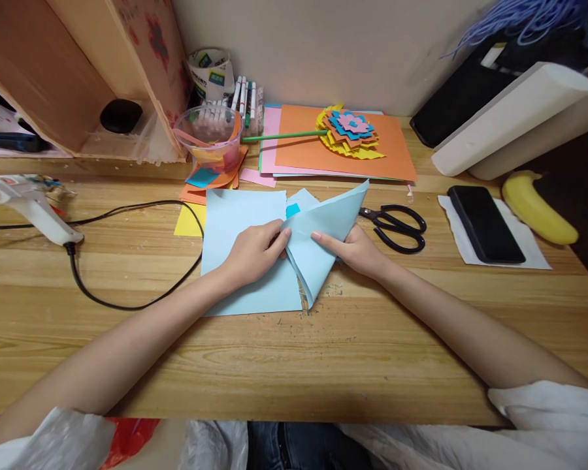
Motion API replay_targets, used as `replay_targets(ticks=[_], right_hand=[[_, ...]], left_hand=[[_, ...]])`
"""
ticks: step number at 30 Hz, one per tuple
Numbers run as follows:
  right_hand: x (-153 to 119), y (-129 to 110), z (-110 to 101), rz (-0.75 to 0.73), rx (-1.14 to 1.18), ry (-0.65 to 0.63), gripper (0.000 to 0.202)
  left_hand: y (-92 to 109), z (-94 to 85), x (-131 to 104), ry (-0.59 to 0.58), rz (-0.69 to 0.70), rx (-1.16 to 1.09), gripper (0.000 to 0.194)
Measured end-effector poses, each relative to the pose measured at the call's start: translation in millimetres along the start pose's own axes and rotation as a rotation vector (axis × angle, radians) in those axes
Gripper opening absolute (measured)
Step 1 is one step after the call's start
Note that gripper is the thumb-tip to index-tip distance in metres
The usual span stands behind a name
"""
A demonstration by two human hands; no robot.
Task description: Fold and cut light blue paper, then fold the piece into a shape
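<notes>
— Paper first: where does the light blue sheet lie in the head view?

— Centre of the frame, flat on the wooden desk, with its right part lifted and turned over into a pointed flap.

— And the hands?

— The left hand rests on the flat part, its fingers closed on the flap's inner edge. The right hand pinches the flap from the right side, fingers together on the paper.

— Which step is that?

— A fold in the making, I'd judge; the crease is not pressed down. Next calls for lining the edges up and flattening along the fold.

— Around it?

— Scissors lie just right of the sheet, a glue gun at the left edge, a paper flower on orange card at upper centre, a phone and a banana at right.
</notes>
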State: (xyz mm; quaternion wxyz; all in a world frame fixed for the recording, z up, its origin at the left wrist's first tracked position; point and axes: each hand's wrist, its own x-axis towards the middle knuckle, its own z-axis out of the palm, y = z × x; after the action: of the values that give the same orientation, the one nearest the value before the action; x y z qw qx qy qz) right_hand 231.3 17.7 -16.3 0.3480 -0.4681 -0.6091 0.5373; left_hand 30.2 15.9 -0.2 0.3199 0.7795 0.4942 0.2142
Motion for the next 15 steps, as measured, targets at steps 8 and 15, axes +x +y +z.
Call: replay_targets(ticks=[8, 15], right_hand=[[-0.1, 0.7, -0.7, 0.003, -0.033, 0.009, 0.032], [0.4, -0.3, 0.2, -0.002, -0.026, 0.020, 0.030]], left_hand=[[0.9, -0.3, 0.7, -0.005, -0.006, 0.012, 0.036], [0.4, -0.1, -0.1, 0.007, -0.007, -0.034, 0.036]])
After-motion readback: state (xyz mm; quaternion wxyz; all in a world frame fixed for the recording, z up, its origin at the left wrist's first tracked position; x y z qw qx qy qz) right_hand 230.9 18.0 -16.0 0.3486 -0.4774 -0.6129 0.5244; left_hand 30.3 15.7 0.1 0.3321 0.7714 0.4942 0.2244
